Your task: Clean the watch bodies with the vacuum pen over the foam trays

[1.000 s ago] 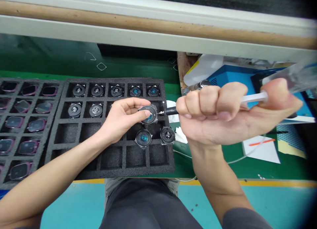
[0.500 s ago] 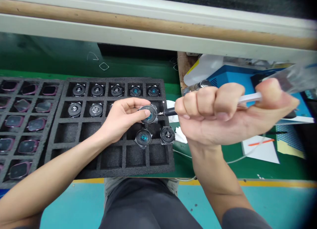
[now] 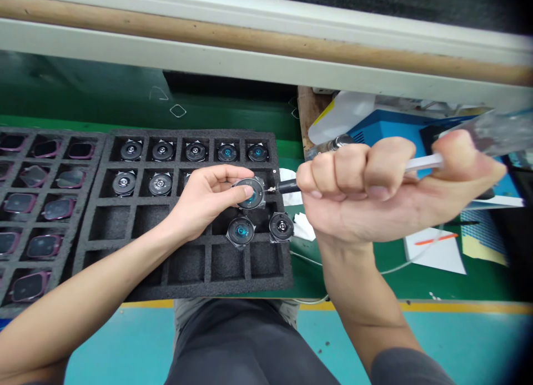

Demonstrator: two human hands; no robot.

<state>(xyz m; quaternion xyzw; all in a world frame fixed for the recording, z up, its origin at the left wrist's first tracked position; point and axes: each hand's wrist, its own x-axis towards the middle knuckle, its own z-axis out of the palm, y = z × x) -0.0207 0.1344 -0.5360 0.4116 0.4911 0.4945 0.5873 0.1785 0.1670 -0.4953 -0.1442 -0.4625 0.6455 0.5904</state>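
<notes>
Left hand (image 3: 200, 199), fingers (image 3: 244, 191) closed, pressing round watch module (image 3: 251, 193) down in black foam tray (image 3: 141, 288), second row from far edge, right end. Right hand (image 3: 358, 190) gripping needle-tipped applicator (image 3: 287, 187), tip just at module's edge. Best: module flat, tip steady.

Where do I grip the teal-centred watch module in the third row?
Take the round watch module by its rim, coming from the near side: a second module sits close on its right, and the left hand pins another just behind it.
</notes>
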